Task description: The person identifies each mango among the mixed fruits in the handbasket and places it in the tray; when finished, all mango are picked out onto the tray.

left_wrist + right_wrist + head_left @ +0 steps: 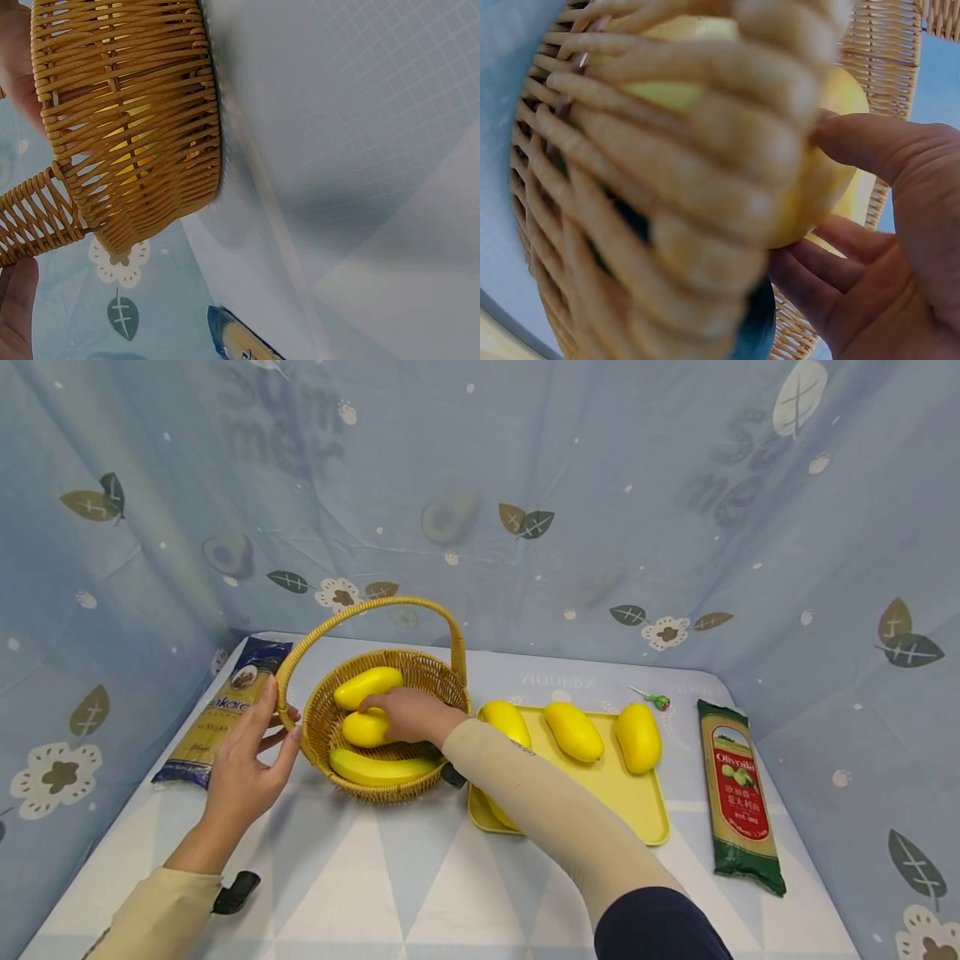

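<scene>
On the table stands a wicker basket (326,752) with a tall arched handle (405,602). My left hand (243,760) holds the left foot of the handle between thumb and fingers; in the left wrist view the thumb (19,296) lies against the woven strip. My right hand (420,718) reaches into the basket and grips a yellow mango (365,728), with thumb and fingers on either side of it in the right wrist view. Another yellow mango (367,687) lies behind it and a banana (382,768) in front. A dark rounded thing (757,322) lies below the gripped mango, partly hidden.
Right of the basket, a yellow tray (615,810) bears several mangoes (573,732), partly covered by my right forearm. A lollipop (656,700) lies behind the tray. Pasta packets lie at the left (225,710) and right (738,793). Patterned curtains enclose the table's back and sides.
</scene>
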`<state>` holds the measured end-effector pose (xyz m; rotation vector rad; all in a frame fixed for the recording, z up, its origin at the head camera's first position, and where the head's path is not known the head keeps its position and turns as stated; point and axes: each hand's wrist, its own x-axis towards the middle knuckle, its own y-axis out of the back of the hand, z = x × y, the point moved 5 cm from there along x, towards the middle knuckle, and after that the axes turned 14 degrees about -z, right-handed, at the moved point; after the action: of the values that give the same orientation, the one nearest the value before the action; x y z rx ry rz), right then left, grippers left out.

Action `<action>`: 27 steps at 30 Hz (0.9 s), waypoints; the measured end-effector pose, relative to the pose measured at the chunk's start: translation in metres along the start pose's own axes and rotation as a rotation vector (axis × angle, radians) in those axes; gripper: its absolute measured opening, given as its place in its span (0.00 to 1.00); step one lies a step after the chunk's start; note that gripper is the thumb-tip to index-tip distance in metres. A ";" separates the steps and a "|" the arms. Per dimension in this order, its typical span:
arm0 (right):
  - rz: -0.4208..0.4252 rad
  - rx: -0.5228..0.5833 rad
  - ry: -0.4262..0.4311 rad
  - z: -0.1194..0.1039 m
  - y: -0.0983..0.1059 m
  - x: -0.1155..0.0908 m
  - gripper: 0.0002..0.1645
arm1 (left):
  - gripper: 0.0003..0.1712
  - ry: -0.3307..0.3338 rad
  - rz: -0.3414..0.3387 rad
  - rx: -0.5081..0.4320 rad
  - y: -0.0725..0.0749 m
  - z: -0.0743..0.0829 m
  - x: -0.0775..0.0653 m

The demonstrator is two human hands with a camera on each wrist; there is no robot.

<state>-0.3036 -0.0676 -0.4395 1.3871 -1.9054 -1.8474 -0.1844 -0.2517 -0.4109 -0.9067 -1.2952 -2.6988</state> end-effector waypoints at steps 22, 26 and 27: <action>0.126 0.106 0.044 0.010 0.008 -0.039 0.37 | 0.52 0.013 0.001 0.009 0.001 0.000 0.000; 0.198 0.165 0.050 0.017 0.009 -0.063 0.36 | 0.51 0.015 0.001 0.014 0.000 -0.001 0.000; 0.212 0.178 0.052 0.020 0.008 -0.070 0.36 | 0.51 0.016 0.001 0.018 -0.001 -0.001 0.001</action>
<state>-0.2816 -0.0080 -0.4037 1.2104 -2.1410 -1.5641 -0.1858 -0.2521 -0.4119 -0.8814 -1.3138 -2.6838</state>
